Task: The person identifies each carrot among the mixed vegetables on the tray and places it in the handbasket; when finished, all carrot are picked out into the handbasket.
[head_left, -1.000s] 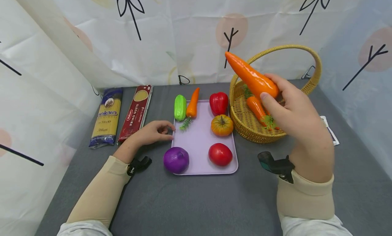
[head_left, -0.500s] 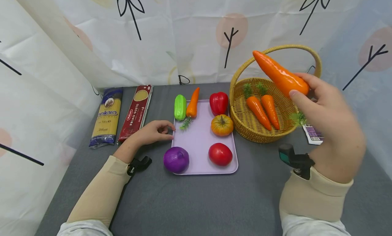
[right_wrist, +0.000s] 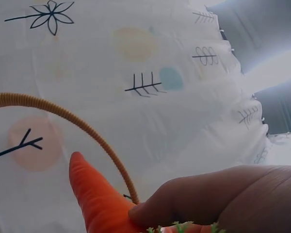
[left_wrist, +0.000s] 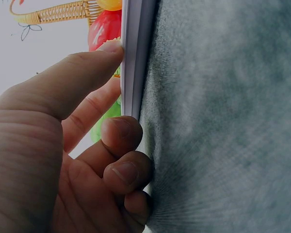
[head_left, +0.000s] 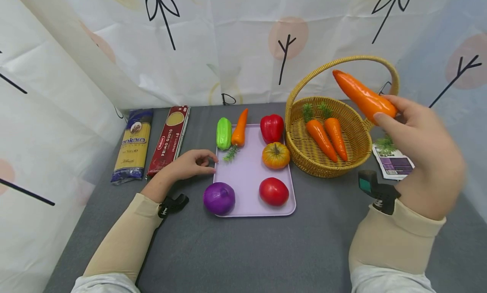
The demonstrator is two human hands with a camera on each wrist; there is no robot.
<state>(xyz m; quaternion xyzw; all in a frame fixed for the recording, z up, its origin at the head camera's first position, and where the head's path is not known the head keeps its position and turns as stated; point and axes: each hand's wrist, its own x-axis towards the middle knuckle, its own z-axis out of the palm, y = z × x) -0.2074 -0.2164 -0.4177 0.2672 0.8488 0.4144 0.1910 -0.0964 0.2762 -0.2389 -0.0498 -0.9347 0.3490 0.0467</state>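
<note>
In the head view my right hand point(head_left: 426, 145) pinches a large orange toy carrot point(head_left: 363, 96) by its thick end, thumb on the near side. The carrot's tip points up and left, and its green leafy top point(head_left: 386, 144) pokes out under the hand. It is raised in front of the basket handle's right side. Two more carrots point(head_left: 321, 140) lie inside the wicker basket point(head_left: 319, 170). My left hand point(head_left: 188, 164) rests at the left edge of the lilac tray point(head_left: 243, 191); in the left wrist view the thumb point(left_wrist: 94, 63) touches the rim and the other fingers are loosely bent.
The tray bears a green cucumber point(head_left: 223, 133), a small carrot point(head_left: 239, 130), a red pepper point(head_left: 272, 129), a pumpkin point(head_left: 275, 155), a tomato point(head_left: 273, 191) and a purple onion point(head_left: 219, 198). Pasta packs point(head_left: 167, 141) lie left; a printed packet point(head_left: 393, 164) lies right of the basket.
My right hand has moved right with the large carrot, from over the basket to its right side. The two carrots inside and the packet show more fully. My left hand has stayed still.
</note>
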